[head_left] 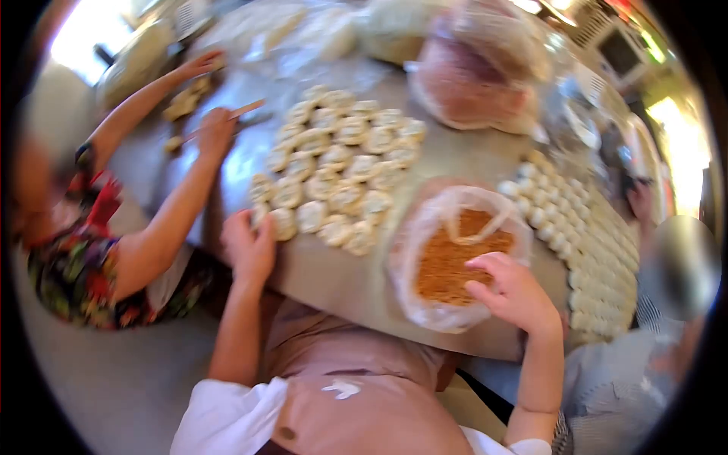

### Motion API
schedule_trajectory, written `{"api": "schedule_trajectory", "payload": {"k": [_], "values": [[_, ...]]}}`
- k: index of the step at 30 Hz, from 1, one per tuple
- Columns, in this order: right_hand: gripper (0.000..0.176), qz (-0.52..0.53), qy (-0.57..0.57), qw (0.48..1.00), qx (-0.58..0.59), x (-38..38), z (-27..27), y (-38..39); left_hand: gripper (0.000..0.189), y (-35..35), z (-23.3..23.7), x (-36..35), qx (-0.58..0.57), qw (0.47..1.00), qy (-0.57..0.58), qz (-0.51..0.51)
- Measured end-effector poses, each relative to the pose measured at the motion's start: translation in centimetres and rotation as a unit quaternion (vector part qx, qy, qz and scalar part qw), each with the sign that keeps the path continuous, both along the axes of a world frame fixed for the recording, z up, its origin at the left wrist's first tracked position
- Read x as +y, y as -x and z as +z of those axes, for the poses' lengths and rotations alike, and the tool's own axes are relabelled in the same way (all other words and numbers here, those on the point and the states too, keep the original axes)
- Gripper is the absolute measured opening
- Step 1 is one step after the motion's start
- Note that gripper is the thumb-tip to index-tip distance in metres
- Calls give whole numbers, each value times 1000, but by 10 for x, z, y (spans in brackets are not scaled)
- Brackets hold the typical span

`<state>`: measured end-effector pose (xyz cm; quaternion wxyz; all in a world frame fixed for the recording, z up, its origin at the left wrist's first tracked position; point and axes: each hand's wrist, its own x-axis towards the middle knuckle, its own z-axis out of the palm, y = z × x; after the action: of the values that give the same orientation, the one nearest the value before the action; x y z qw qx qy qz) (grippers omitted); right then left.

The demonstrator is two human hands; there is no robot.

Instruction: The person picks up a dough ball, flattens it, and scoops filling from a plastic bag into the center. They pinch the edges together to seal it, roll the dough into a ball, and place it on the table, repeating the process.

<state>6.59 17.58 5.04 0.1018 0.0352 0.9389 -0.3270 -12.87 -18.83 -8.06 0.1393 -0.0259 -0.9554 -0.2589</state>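
Note:
My left hand [250, 246] is at the near left corner of a block of flattened dough pieces [334, 158], its thumb and fingers closed around a dough piece [259, 211] at the edge. Another round dough piece [283, 224] lies right beside the thumb. Over a clear plastic bag [409, 292] full of orange-brown crumbly filling [447, 262], my right hand [516, 296] reaches in from the right. Its thumb and forefinger are apart, with filling visible in the gap.
At the left, a co-worker's hands [216, 133] hold a thin stick [249, 108] near dough lumps [186, 102]. A large bag with pinkish contents [474, 83] stands at the back. Rows of white dough balls [550, 208] cover the right side, near another person [641, 201].

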Motion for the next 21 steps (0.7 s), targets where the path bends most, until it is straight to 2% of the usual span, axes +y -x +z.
{"api": "schedule_trajectory", "payload": {"k": [1, 2, 4, 5, 7, 10, 11, 12, 14, 15, 18, 20, 21], "values": [[43, -23, -20, 997, -66, -6, -7, 7, 37, 2, -3, -2, -5, 999, -30, 13], [46, -22, -64, 997, -25, -16, -19, 14, 38, 2, 0, -3, -33, 995, -89, 8], [52, -43, -158, 985, 53, -32, -38, 23, 44, -2, 3, -4, -62, 993, -98, -32], [59, -61, -94, 994, 0, -40, -39, 31, 46, -5, 4, -1, -63, 992, -107, -25], [60, -27, -112, 993, -8, -55, -52, 32, 50, -5, 5, -2, -102, 981, -162, -17], [59, -1, -80, 995, -52, -55, -43, 27, 49, 3, -13, -14, -39, 978, -203, 24], [59, 15, -75, 995, -69, -48, -37, 23, 45, 5, -18, -18, 17, 994, -104, 11], [58, 31, -69, 993, -86, -44, -33, 21, 43, 5, -13, -19, -17, 997, -72, -12], [55, 31, -144, 987, -69, -41, -33, 17, 40, 4, 5, -18, -86, 994, -11, -65], [54, 27, -184, 981, -63, -36, -33, 12, 34, 5, 3, -20, -69, 992, -42, -95], [51, -2, -166, 985, -49, -41, -33, 12, 33, 2, 4, -16, -108, 963, -215, -123], [48, -2, -70, 996, -50, -45, -34, 14, 37, -8, 5, -5, -109, 940, -303, -110], [43, -16, -71, 996, -52, -48, -34, 12, 40, -13, 5, 0, -79, 944, -308, -92]]}}
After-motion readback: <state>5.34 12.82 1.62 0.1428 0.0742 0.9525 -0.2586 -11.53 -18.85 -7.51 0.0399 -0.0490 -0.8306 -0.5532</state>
